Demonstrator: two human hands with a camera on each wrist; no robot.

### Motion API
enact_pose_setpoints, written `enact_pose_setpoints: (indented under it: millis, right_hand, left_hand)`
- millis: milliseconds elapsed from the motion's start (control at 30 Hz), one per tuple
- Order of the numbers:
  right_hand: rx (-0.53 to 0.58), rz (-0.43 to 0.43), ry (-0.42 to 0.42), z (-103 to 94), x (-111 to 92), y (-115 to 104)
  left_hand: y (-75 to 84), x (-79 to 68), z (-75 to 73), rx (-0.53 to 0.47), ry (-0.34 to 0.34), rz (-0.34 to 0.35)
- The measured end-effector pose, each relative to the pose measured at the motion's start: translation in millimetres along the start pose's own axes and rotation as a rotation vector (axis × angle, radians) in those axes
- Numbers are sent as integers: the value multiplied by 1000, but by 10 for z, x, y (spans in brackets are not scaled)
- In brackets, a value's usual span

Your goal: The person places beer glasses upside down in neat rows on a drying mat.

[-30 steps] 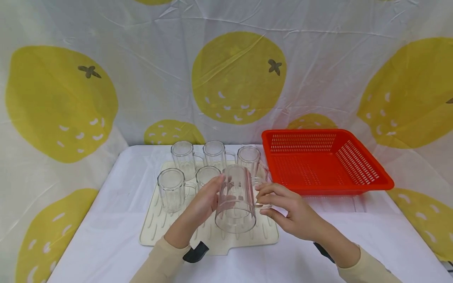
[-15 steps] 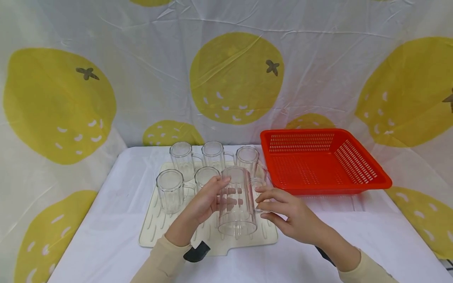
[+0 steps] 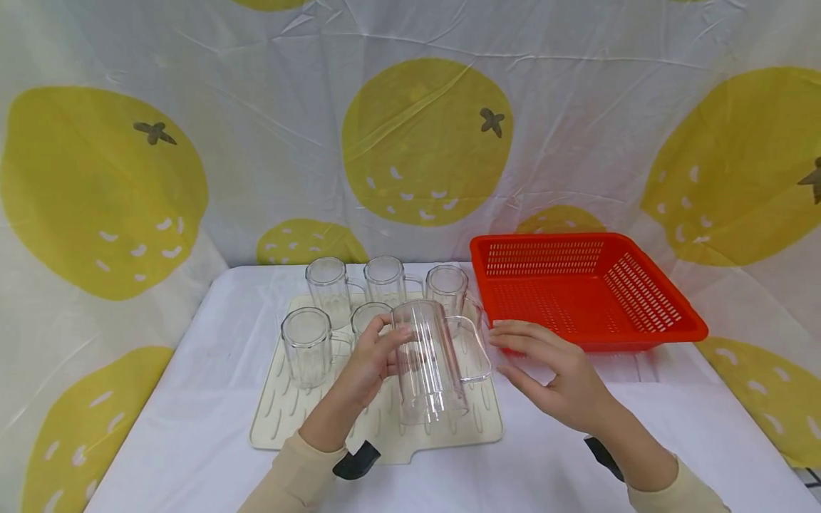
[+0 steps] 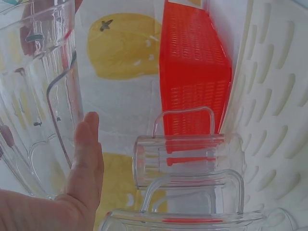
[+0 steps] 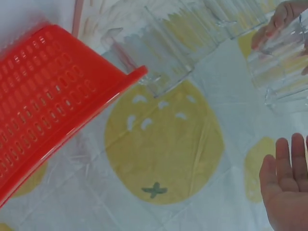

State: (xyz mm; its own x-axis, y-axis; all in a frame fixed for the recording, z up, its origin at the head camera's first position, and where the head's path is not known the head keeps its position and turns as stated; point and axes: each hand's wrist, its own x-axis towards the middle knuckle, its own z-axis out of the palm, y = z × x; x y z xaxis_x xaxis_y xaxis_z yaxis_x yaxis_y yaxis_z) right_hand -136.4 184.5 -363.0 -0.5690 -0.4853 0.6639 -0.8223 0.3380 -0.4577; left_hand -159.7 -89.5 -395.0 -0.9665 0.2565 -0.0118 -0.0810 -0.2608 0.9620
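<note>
A clear ribbed mug [image 3: 428, 367] is held up over the front of the mat by my left hand [image 3: 368, 360], thumb on the near side and fingers behind. The mug tilts, its handle [image 3: 476, 349] pointing right. My right hand [image 3: 554, 370] is just right of the handle, fingers extended and apart from it; the right wrist view shows this hand [image 5: 288, 185] with straight fingers and nothing in it. In the left wrist view the held mug [image 4: 38, 96] fills the upper left, beside my left hand [image 4: 72, 192].
Several more clear mugs, one at the front left [image 3: 308, 349], stand on a cream ridged drying mat [image 3: 276, 420]. To the right lies a red perforated basket [image 3: 667, 320], close behind my right hand. A lemon-print curtain [image 3: 256, 142] hangs behind the white table.
The held mug has turned so its handle swings out to the right. My right hand has drawn back to the right, away from it, with fingers straighter.
</note>
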Motion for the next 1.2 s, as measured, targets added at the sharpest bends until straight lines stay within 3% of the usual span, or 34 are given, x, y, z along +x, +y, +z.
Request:
enact_pose_setpoints:
  millis: [233,467,800,900,1067,1200]
  right_hand:
    - [-27,65,49,-20,24,31]
    - [-12,134,46,37,22,56]
    - [-15,252,6,126,7,84]
    - [-13,276,-13,137,6,101]
    - [-10,305,-35,163,-1,138]
    - [2,302,-35,185,-8,169]
  left_hand:
    - [-3,-29,31,42,21,51]
    - [-10,-58,42,59,-20,163]
    - [-69,-55,48,43,-92,228]
    - [-86,-58,51,103,-102,267]
    - [-119,-63,62,282,-109,358]
    - [-147,-54,65,341,-132,406]
